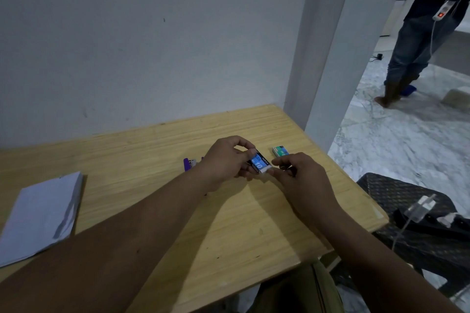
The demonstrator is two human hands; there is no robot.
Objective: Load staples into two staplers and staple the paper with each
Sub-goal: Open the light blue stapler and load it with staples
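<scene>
My left hand [226, 162] pinches a small blue staple box [259, 164] marked "10", lifted slightly over the wooden table [178, 211]. My right hand [295, 173] touches the box's right end with its fingertips; something dark sits under that hand, too hidden to name. A green staple box [280, 151] lies on the table just behind my right hand. A purple stapler [189, 164] lies behind my left wrist, partly hidden. A white paper stack [42, 213] rests at the table's left edge.
The table stands against a white wall [152, 46] with a pillar at its far right corner. A dark woven chair [412, 223] holding a power strip and charger stands to the right. Another person stands on the marble floor [381, 140] at upper right.
</scene>
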